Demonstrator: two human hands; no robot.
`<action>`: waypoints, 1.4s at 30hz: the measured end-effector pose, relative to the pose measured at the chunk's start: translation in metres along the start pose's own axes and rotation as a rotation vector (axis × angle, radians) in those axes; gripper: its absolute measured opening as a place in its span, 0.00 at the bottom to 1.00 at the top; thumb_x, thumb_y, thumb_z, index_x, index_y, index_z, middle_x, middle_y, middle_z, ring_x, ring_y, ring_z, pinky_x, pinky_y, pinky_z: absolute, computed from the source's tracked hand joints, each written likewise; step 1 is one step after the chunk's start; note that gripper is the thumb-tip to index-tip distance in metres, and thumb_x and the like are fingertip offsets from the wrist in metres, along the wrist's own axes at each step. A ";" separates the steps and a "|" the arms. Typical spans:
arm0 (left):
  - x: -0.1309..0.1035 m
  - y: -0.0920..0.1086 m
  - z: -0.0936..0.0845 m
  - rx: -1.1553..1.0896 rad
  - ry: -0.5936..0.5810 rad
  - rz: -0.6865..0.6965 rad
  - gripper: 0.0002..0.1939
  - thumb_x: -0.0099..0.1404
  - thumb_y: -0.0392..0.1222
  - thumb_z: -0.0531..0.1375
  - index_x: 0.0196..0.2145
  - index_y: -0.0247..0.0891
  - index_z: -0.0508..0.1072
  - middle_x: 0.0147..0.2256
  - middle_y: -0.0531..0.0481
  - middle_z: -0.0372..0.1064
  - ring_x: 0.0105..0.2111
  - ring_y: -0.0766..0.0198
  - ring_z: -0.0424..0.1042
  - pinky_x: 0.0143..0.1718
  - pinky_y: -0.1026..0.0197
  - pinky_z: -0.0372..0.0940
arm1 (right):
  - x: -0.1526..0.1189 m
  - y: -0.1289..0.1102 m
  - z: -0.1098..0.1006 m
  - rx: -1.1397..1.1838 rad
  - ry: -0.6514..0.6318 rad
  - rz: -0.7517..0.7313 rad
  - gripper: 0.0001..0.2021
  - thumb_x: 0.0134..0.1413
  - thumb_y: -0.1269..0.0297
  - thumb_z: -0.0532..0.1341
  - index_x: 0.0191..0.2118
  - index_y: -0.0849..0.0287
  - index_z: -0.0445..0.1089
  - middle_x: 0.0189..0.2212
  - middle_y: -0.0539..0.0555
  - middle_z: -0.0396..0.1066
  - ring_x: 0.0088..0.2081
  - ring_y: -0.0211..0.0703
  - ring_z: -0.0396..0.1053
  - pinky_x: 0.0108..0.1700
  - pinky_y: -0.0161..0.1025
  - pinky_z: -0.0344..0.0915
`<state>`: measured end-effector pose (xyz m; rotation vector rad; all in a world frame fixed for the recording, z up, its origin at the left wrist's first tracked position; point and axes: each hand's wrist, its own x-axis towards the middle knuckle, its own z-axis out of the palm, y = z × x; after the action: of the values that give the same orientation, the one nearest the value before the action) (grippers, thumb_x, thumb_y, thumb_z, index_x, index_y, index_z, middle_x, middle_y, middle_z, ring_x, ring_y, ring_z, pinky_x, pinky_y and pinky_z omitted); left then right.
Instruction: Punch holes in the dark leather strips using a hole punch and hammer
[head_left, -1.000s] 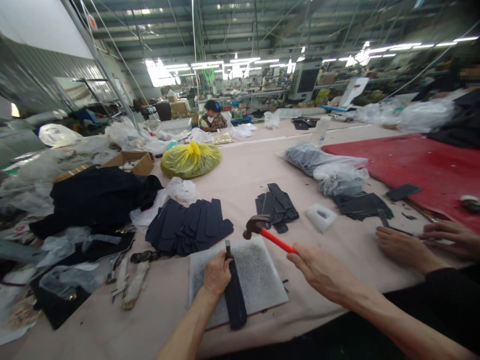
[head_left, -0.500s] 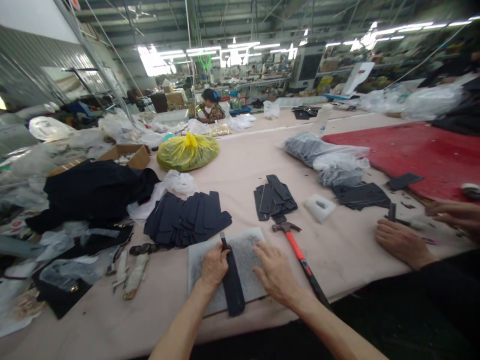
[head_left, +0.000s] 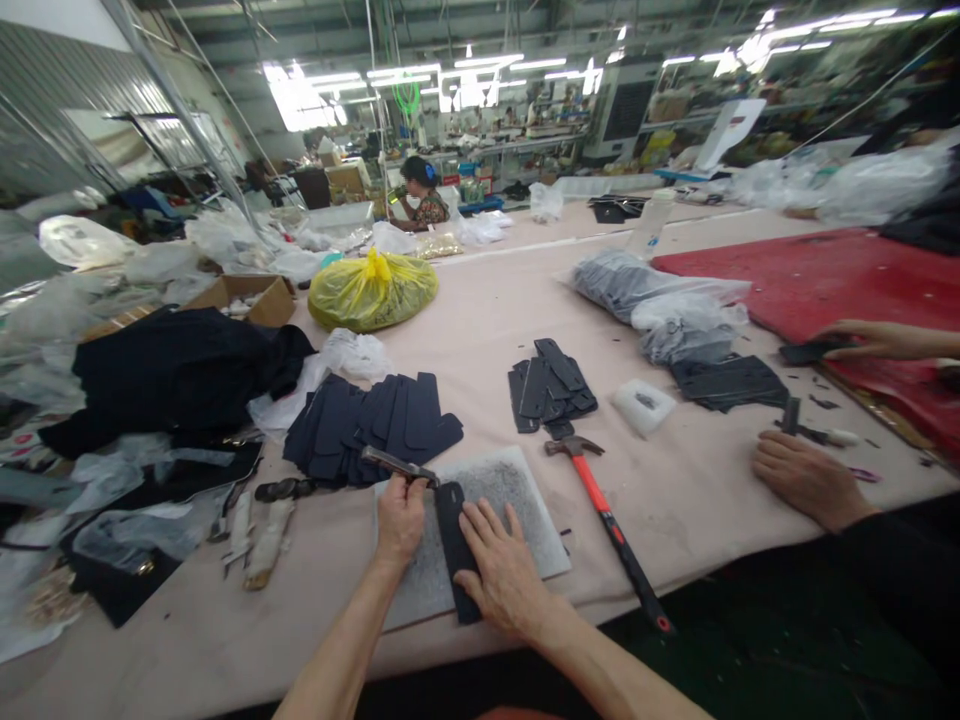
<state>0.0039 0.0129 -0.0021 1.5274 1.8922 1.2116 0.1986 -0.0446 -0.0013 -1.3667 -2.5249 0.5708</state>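
A flat, rounded-ended dark strip (head_left: 449, 530) with a small slit near its far end lies lengthwise on the desk side of the right fingers (head_left: 480, 522), while a slim metal tool (head_left: 397, 464) slants sideways, pinched in the left fingers (head_left: 397, 488).

Left hand (head_left: 401, 518) closed in a grip, right hand (head_left: 506, 572) palm down, fingers slightly spread, forearms bare

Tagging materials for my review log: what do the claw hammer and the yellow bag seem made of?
The claw hammer has a dull, brownish head, probably steel, and a smooth red-and-black handle, perhaps plastic or rubber. The yellow bag seems thin, glossy plastic: it wrinkles and is partly see-through.
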 end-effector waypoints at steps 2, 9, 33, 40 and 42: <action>-0.013 -0.005 0.002 -0.028 -0.091 0.027 0.13 0.66 0.45 0.54 0.37 0.38 0.75 0.34 0.46 0.78 0.35 0.57 0.76 0.38 0.59 0.70 | 0.000 0.000 0.000 -0.003 -0.006 -0.008 0.33 0.60 0.56 0.57 0.68 0.60 0.52 0.68 0.59 0.47 0.69 0.60 0.40 0.67 0.65 0.31; -0.032 -0.019 0.013 -0.055 -0.147 0.089 0.13 0.66 0.42 0.53 0.41 0.39 0.76 0.41 0.46 0.78 0.43 0.57 0.76 0.48 0.57 0.70 | -0.013 0.007 -0.011 0.011 -0.133 -0.148 0.42 0.57 0.46 0.58 0.70 0.62 0.44 0.70 0.61 0.40 0.70 0.59 0.34 0.67 0.64 0.29; -0.036 -0.023 0.007 -0.123 -0.145 0.103 0.12 0.67 0.42 0.55 0.41 0.38 0.78 0.40 0.47 0.78 0.42 0.57 0.77 0.46 0.56 0.73 | 0.017 0.031 -0.015 -0.061 -0.019 -0.050 0.34 0.60 0.52 0.57 0.68 0.60 0.51 0.69 0.59 0.46 0.69 0.58 0.38 0.66 0.65 0.31; -0.036 -0.024 0.007 -0.104 -0.179 0.122 0.12 0.67 0.42 0.55 0.42 0.38 0.78 0.42 0.46 0.78 0.44 0.57 0.77 0.48 0.55 0.72 | 0.051 0.028 -0.012 -0.092 0.061 -0.015 0.32 0.60 0.50 0.57 0.66 0.59 0.55 0.67 0.58 0.52 0.67 0.63 0.42 0.65 0.65 0.33; -0.037 -0.024 0.007 -0.101 -0.188 0.128 0.12 0.68 0.41 0.55 0.42 0.38 0.77 0.42 0.46 0.78 0.44 0.56 0.77 0.48 0.54 0.72 | 0.052 0.029 -0.011 -0.090 0.077 -0.015 0.31 0.60 0.51 0.57 0.66 0.59 0.56 0.67 0.58 0.52 0.67 0.63 0.42 0.66 0.64 0.33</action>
<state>0.0073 -0.0192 -0.0330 1.6659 1.6108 1.1547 0.1961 0.0156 -0.0039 -1.3710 -2.5249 0.3983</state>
